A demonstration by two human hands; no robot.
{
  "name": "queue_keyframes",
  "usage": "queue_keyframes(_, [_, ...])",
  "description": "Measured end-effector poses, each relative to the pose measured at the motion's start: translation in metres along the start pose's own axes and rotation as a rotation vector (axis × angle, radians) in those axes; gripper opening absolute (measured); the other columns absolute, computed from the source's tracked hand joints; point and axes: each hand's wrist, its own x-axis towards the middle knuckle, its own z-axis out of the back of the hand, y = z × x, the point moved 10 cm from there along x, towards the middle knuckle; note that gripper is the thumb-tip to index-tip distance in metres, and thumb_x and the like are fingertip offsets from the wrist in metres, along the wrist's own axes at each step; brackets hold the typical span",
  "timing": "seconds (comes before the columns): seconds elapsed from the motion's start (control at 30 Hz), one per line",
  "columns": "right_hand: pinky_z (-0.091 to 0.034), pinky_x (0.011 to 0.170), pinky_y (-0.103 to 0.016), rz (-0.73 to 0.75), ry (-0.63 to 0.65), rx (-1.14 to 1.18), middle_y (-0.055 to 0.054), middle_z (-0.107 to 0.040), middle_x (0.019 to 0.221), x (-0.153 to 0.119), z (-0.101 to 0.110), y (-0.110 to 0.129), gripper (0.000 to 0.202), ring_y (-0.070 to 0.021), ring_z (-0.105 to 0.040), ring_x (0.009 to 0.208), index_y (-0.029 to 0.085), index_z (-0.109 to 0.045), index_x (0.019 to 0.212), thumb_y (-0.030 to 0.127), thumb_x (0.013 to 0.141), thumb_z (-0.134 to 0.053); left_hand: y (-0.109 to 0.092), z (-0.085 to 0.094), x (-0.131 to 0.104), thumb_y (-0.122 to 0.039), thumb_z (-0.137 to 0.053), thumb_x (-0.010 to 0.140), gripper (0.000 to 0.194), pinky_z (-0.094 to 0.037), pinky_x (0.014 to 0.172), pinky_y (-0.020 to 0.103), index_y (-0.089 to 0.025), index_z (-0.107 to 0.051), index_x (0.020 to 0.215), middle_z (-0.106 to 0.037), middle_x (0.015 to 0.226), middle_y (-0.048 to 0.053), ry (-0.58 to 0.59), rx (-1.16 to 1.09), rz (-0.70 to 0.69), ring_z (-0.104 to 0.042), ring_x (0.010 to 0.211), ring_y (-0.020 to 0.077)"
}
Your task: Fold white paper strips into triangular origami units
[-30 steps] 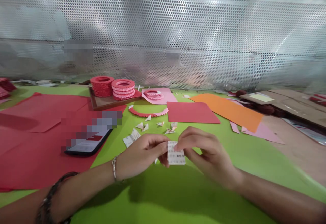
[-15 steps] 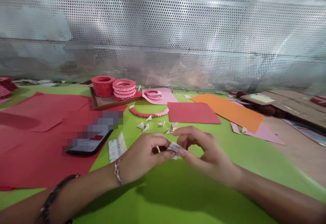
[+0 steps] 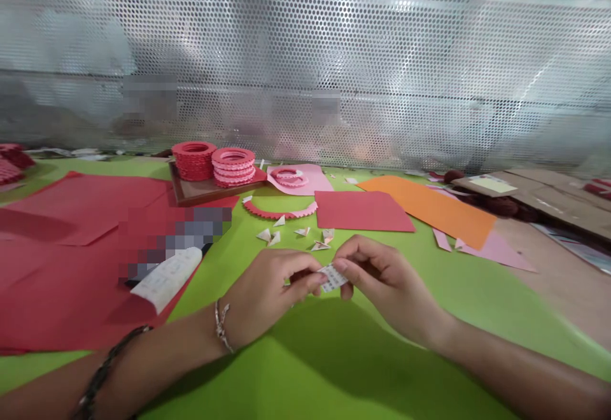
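Observation:
Between my two hands is a small piece of printed paper, folded, its dark print facing up. My left hand pinches its left end between thumb and fingers. At its right end, my right hand closes thumb and fingertips on the paper. Just beyond my hands lie several small folded paper triangles on the green table. Farther off is a curved red and pink strip with a toothed edge. A larger printed paper sheet rests over part of a phone, left of my left hand.
Red sheets spread over the left side. Behind them, a brown tray bears stacks of red and pink rings. A red card and an orange sheet lie right of centre. A perforated metal panel stands across the back.
The larger printed sheet has shifted left, from beside my left wrist onto the phone. My right fingers have closed in on the small folded paper, which has turned slightly.

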Motion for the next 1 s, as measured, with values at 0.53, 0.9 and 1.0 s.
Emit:
queue_keyframes(0.53, [-0.044, 0.047, -0.017, -0.011, 0.013, -0.074, 0.002, -0.057, 0.057, 0.003, -0.001, -0.001, 0.017, -0.0059, -0.052, 0.047, 0.016, -0.06, 0.065, 0.021, 0.079, -0.051, 0.005, -0.003, 0.0, -0.022, -0.041, 0.084, 0.028, -0.034, 0.047, 0.015, -0.015, -0.055, 0.06, -0.053, 0.05, -0.006, 0.021, -0.033, 0.039, -0.049, 0.043, 0.0053])
queue_keyframes(0.9, [-0.029, 0.041, -0.018, 0.145, -0.012, -0.411, 0.005, -0.04, 0.051, -0.005, -0.003, 0.013, 0.019, -0.0064, -0.036, 0.044, 0.018, -0.049, 0.067, 0.02, 0.085, -0.04, -0.013, -0.005, -0.004, -0.017, -0.032, 0.085, 0.033, -0.028, 0.045, 0.02, -0.016, -0.042, 0.054, -0.042, 0.048, -0.004, 0.006, 0.235, -0.125, -0.039, 0.045, 0.0081])
queue_keyframes(1.0, [-0.027, 0.04, -0.018, 0.176, 0.025, -0.438, 0.005, -0.038, 0.052, -0.007, -0.008, 0.016, 0.021, -0.0063, -0.032, 0.044, 0.018, -0.045, 0.066, 0.02, 0.085, -0.037, -0.019, -0.005, -0.005, -0.021, -0.031, 0.085, 0.031, -0.028, 0.046, 0.022, -0.016, -0.044, 0.057, -0.046, 0.051, -0.002, -0.03, 0.352, -0.192, -0.04, 0.046, 0.0097])
